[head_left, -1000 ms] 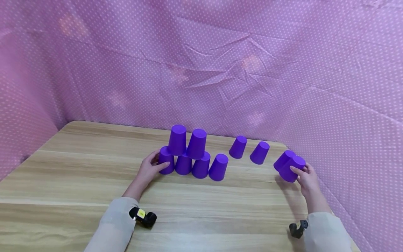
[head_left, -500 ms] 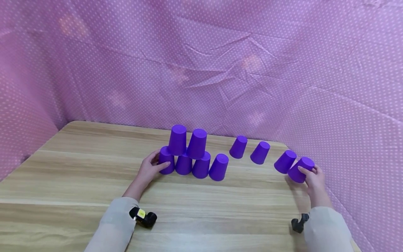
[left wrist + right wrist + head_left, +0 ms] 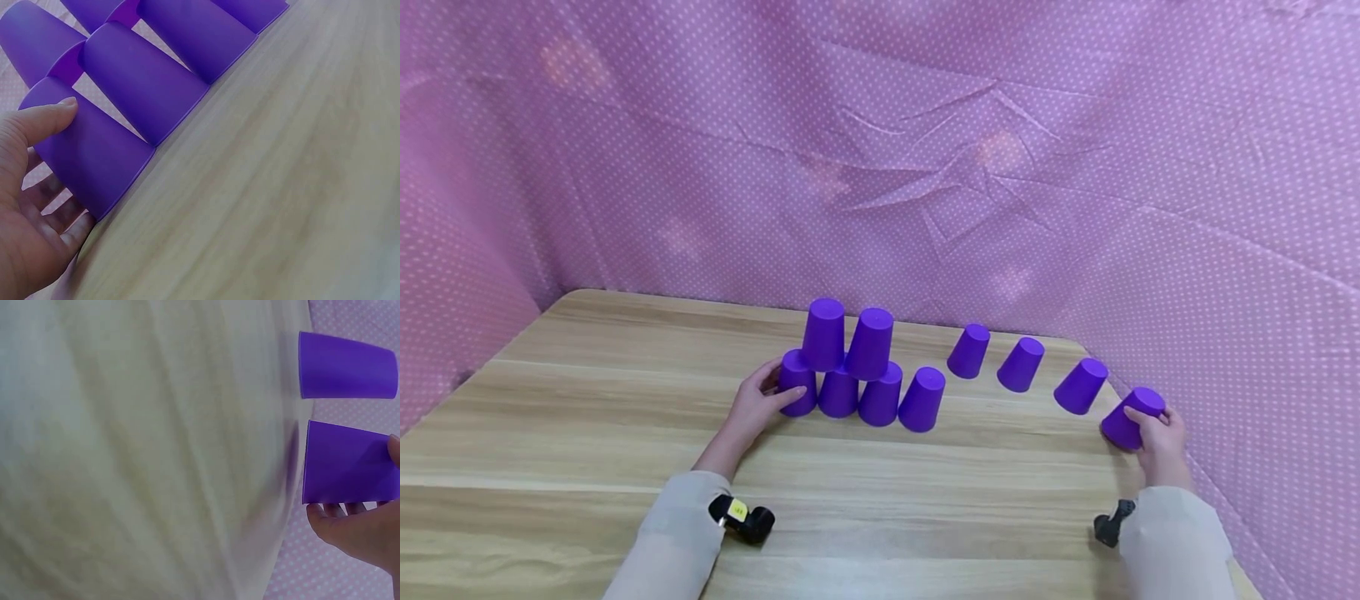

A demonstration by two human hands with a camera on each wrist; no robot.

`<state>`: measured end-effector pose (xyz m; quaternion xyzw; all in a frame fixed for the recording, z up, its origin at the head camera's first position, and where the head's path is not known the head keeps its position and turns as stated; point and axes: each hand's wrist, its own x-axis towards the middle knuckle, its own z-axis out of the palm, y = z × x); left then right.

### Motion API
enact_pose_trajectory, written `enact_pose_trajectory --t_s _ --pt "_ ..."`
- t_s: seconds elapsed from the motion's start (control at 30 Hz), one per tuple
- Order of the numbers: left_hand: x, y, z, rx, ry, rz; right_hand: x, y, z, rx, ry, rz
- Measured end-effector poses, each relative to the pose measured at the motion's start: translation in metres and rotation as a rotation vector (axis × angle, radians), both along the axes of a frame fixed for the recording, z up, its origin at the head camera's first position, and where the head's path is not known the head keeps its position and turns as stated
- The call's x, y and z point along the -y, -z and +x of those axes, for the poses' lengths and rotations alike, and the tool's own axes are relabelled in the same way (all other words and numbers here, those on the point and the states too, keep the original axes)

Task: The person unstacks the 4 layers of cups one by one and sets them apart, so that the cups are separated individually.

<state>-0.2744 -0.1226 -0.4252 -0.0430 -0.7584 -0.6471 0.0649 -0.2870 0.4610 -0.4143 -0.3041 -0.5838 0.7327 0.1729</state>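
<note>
Purple cups stand upside down on the wooden table. My left hand [image 3: 762, 402] grips the leftmost cup [image 3: 94, 150] of a bottom row, thumb on the near side and fingers around the outer side. Two cups rest on top of that row, a left upper cup [image 3: 823, 337] and a right upper cup [image 3: 869, 346]. The right-end cup [image 3: 921, 402] of the row has nothing on it. At the far right my right hand [image 3: 1163, 442] holds another upside-down cup [image 3: 350, 464], tilted in the head view. Whether its rim touches the table, I cannot tell.
Three separate cups stand toward the back right: one [image 3: 968, 352], a second [image 3: 1020, 365] and a third [image 3: 1081, 387] closest to my right hand. Pink dotted cloth [image 3: 880, 167] hangs behind and beside the wooden table [image 3: 880, 517].
My right hand has carried its cup to the right and lower, away from the neighbouring cup it overlapped in view. The left hand and the stacked cups have stayed put.
</note>
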Motion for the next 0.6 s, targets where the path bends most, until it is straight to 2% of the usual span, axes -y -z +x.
enact_pose_trajectory --t_s 0.1,0.3,0.37,0.6 --pt "0.001 0.0 -0.001 -0.006 -0.001 -0.003 -0.003 0.007 -0.001 -0.008 0.033 0.032" --pt "0.002 0.001 -0.001 -0.015 0.006 -0.006 -0.015 0.023 -0.006 -0.034 0.032 0.075" --pt "0.002 0.001 -0.001 -0.015 0.005 -0.007 -0.014 0.021 -0.005 -0.029 0.04 0.064" --pt "0.003 0.0 -0.002 -0.025 0.0 -0.009 0.005 -0.002 0.011 -0.008 -0.009 0.045"
